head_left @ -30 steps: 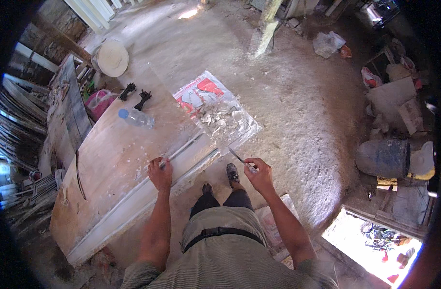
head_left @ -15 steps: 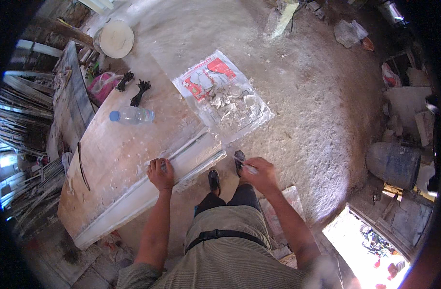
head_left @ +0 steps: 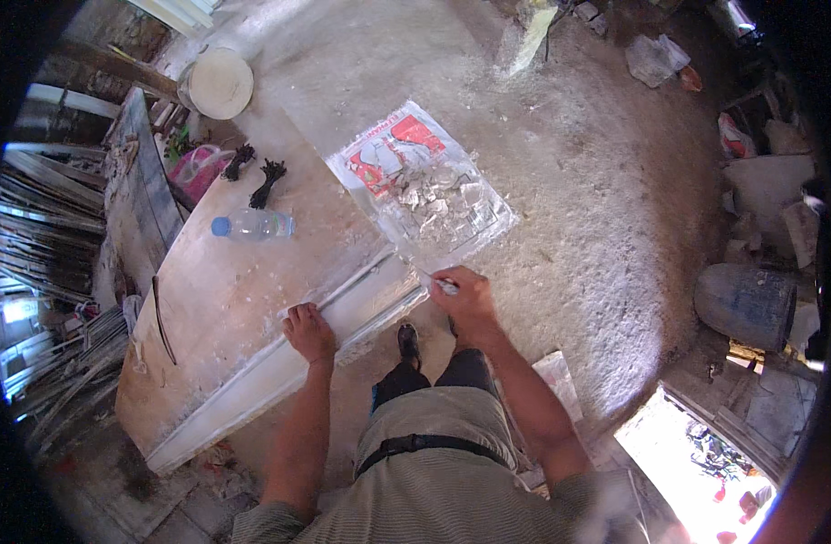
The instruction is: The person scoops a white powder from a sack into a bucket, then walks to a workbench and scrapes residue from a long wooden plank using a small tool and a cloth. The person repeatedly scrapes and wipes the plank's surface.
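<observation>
A long white plaster-like moulding (head_left: 366, 304) with raised edges lies along the near edge of a brown board (head_left: 225, 295). My left hand (head_left: 309, 334) rests at its far edge, fingers bent over the rim. At the right end of the moulding my right hand (head_left: 465, 297) is closed round a small tool with a pale handle (head_left: 447, 287). The tool's thin tip is by the moulding's end; its exact kind is too small to tell. Just beyond lies a flattened white and red sack (head_left: 379, 150) with broken white flakes (head_left: 443, 201) on it.
On the board are a clear water bottle (head_left: 257, 225) with a blue cap, black tied cords (head_left: 268, 184) and a thin dark strip (head_left: 162, 322). A round white-topped bucket (head_left: 223, 83) stands far left. Slats (head_left: 48, 245) are stacked at left; a blue barrel (head_left: 744, 306) lies at right.
My right hand has moved left and slightly away from me, bringing the tool to the moulding's end. My left hand stays at the rim. The view has shifted slightly.
</observation>
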### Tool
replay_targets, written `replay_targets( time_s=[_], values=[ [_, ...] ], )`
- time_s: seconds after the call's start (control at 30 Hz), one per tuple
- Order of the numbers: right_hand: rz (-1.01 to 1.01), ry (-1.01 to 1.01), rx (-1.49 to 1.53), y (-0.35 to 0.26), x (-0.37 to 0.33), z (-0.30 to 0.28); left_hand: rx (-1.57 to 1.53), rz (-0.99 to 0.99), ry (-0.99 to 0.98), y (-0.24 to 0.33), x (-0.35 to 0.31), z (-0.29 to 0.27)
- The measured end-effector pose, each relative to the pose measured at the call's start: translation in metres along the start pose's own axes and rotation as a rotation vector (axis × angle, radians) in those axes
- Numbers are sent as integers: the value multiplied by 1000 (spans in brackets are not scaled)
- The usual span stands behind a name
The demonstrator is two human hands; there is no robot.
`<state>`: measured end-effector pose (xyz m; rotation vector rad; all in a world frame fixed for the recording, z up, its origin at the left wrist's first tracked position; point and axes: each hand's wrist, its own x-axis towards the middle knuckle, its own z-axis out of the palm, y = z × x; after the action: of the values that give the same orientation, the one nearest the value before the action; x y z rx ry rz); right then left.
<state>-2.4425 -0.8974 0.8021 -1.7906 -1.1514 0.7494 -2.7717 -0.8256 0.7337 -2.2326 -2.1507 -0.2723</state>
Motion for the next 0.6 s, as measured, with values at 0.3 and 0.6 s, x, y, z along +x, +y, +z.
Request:
replay_targets(
  time_s=[0.3,0.6],
  values=[
    [-183,-207,-47,13,31,-14,-261,-121,-16,-2,-7,6],
    [109,-251,-72,25,23,-2,-319,-341,121,-51,-88,1]
  ],
)
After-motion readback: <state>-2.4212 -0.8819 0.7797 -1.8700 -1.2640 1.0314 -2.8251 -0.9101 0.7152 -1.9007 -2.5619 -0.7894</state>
